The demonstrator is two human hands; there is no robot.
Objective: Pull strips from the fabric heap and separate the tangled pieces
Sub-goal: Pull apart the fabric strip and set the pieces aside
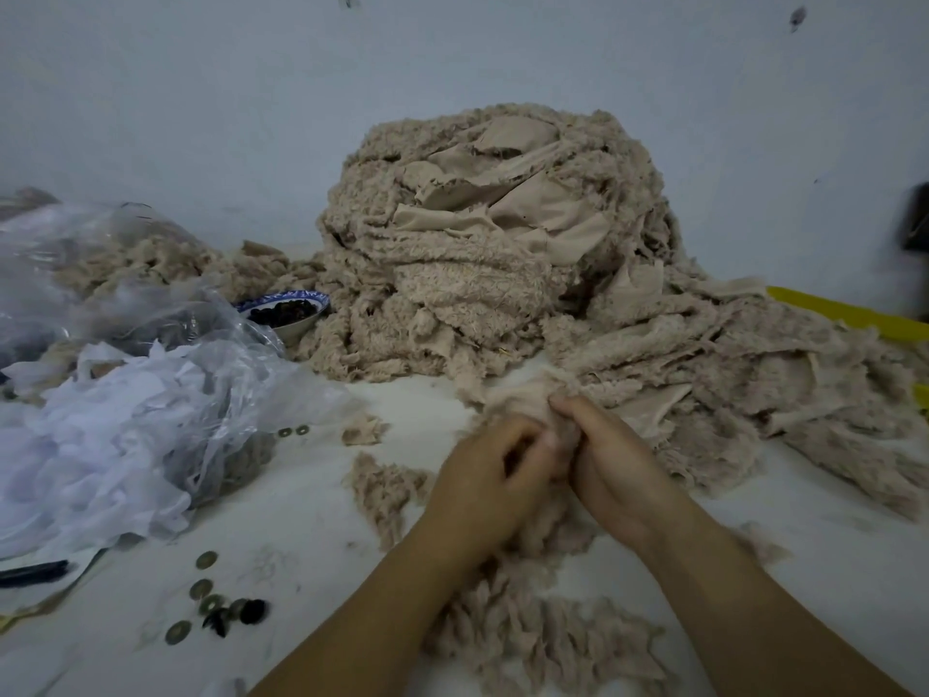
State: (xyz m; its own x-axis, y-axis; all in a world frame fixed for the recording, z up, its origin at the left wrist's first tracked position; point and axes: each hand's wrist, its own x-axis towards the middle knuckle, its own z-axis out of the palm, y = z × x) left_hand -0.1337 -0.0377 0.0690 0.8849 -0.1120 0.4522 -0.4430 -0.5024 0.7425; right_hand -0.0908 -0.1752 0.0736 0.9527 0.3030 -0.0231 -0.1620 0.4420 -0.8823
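- The left hand (495,475) and right hand (611,460) meet at the middle of the desk (301,495), knuckles up, with both bare forearms coming in from the near edge and converging.
- The left hand's fingers are curled inward, the thumb towards the right hand, and they pinch a fuzzy beige strip (523,399).
- The right hand's fingers are bent over the same strip from the other side, fingertips pointing away from the person; the two hands touch or nearly touch around it.
- The strip's long axis runs near to far. It rises from between the wrists, passes through both grips and goes on towards the foot of the heap, where its far end merges with other fabric and cannot be traced.
- Below the wrists lies a loose pile of pulled pieces (533,641); smaller scraps (382,490) lie just left of the left hand.
- The fabric heap (482,244) stands tall behind the hands against the wall and spills low and wide to the right.
- To the left are a clear plastic bag of white scraps (125,420), a blue-rimmed bowl (289,314) holding dark bits, and some coin-like rings (201,588) beside black pieces (251,611).
- A yellow edge (854,314) shows at far right.
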